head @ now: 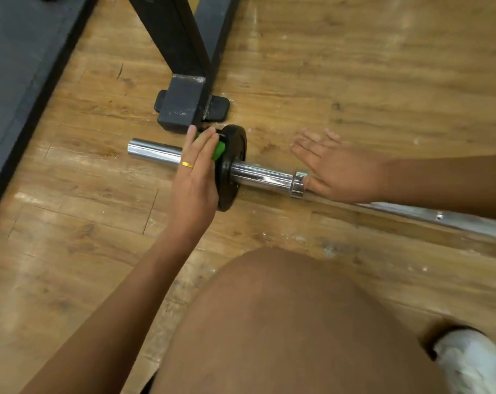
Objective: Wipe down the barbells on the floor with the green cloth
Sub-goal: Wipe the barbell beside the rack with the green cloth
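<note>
A chrome barbell point(262, 176) lies on the wooden floor, its sleeve end pointing left and its shaft running off to the right. A small black weight plate point(233, 155) sits on the sleeve. My left hand point(195, 172), fingers straight and a gold ring on one, presses the green cloth point(219, 150) flat against the plate's left face. The cloth is mostly hidden under the fingers. My right hand point(335, 166) lies open over the bar just right of the sleeve collar point(298, 184), fingers spread and blurred.
A black rack foot point(184, 103) with a rubber pad stands just behind the plate. A dark mat edge point(22, 103) runs along the left. My knee point(298, 322) fills the lower middle and a white shoe point(468, 365) sits at lower right.
</note>
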{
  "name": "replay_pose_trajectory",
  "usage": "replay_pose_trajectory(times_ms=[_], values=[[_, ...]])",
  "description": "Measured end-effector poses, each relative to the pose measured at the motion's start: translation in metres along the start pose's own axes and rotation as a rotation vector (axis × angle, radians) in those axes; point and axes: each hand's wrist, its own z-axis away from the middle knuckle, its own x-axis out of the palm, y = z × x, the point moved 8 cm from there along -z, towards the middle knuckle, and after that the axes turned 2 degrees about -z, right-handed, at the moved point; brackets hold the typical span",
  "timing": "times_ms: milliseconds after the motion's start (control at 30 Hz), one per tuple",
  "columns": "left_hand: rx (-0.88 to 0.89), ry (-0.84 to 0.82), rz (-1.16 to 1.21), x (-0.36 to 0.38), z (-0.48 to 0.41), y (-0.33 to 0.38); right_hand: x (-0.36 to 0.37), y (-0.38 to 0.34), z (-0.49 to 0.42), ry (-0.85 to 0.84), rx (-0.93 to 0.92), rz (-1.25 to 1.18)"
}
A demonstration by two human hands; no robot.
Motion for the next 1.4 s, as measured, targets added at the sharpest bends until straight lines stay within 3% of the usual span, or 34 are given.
replay_pose_trajectory(times_ms=[200,500,800,1100,1400], values=[[0.119,-0.012,0.049,0.039,0.002,0.062,0.006,0.036,0.074,-0.036,0.031,-0.095],[-0.103,-0.306,-0.189,0.116,0.015,0.007,0.123,0.079,0.133,0.035,0.317,-0.263],[-0.093,-0.353,-0.234,0.115,0.020,0.002,0.141,0.127,0.173,0.082,0.392,-0.216],[-0.089,-0.279,-0.182,0.116,0.019,0.006,0.134,0.122,0.173,0.139,0.379,-0.202],[-0.092,-0.313,-0.202,0.120,0.020,0.001,0.138,0.124,0.173,0.218,0.357,-0.177]])
